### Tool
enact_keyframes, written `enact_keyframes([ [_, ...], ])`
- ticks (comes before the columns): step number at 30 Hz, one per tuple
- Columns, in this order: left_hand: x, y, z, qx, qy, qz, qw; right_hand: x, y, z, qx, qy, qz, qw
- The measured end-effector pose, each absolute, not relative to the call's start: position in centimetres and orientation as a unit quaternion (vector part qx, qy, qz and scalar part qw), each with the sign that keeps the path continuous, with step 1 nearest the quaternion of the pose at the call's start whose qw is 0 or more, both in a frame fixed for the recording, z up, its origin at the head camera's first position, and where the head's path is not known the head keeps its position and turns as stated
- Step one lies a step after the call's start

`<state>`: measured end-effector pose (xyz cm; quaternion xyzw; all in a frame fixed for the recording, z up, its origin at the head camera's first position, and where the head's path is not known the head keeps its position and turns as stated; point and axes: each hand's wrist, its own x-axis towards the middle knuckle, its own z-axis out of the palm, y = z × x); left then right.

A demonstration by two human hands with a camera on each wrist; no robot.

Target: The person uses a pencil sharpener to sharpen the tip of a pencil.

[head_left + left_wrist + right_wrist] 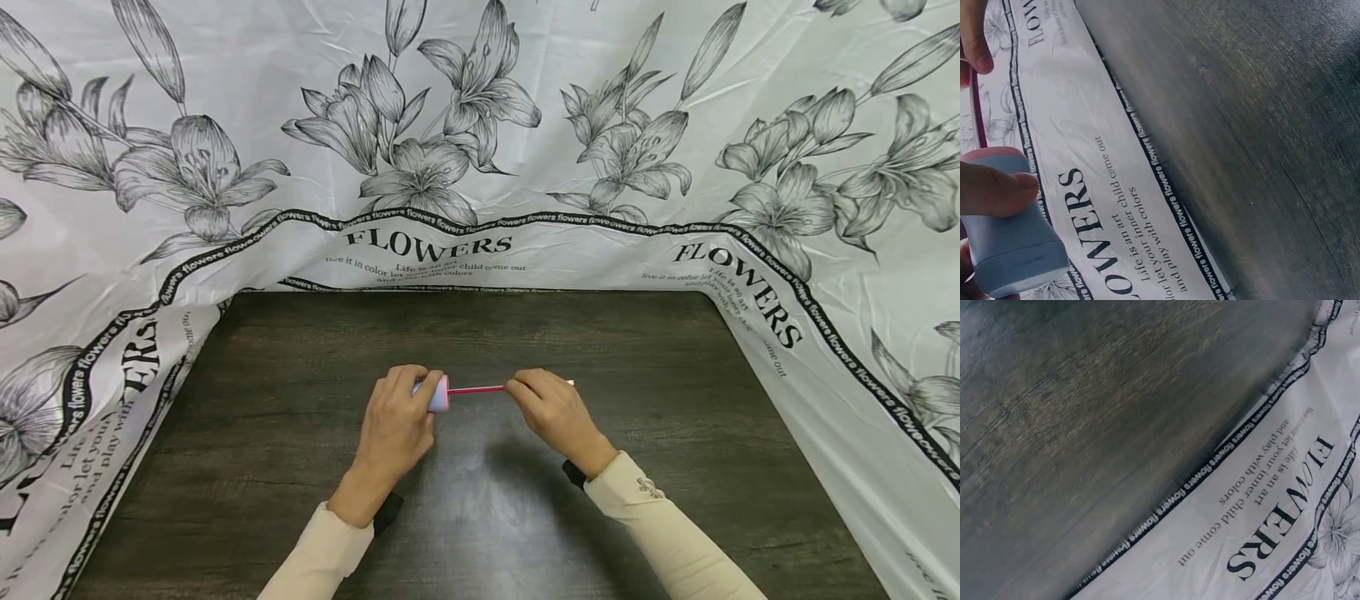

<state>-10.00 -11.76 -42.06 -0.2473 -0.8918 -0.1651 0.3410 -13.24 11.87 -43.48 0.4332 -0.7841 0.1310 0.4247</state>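
Note:
My left hand (396,421) grips a small light-blue pencil sharpener (1016,240) with a pink top, its thumb across the body in the left wrist view. A thin red pencil (477,389) runs sideways from the sharpener's pink end. With bent fingertips, my right hand (553,410) pinches the pencil toward its far end, and a pale tip pokes out beyond the fingers. The pencil's other end is hidden inside the sharpener. Both hands are over the middle of the dark table. Neither the right hand nor the pencil shows in the right wrist view.
A dark wood-grain table (315,333) lies under the hands. White cloth (585,258) printed with flowers and lettering hangs behind it and along both sides. Each forearm wears a cream sleeve, with a black band at the wrist.

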Motion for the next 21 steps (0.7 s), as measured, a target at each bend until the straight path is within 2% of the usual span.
enact_keyframes([
  [7,-9.89,-11.57,-41.99,-0.251,-0.89,-0.166,0.342,-13.24,12.07,-43.58,0.445,-0.765,0.124,0.448],
  [11,-9.86,-11.61,-42.06,-0.249,-0.892,-0.162,0.341,-13.19,11.96,-43.47,0.452,-0.765,0.122,0.443],
  [15,-9.88,-11.71,-42.15,-0.25,-0.891,-0.159,0.345,-13.0,11.83,-43.24,0.452,-0.777,0.128,0.42],
  [21,-9.89,-11.69,-42.07,-0.255,-0.886,-0.146,0.359,-12.74,12.04,-42.92,0.45,-0.808,0.18,0.335],
])
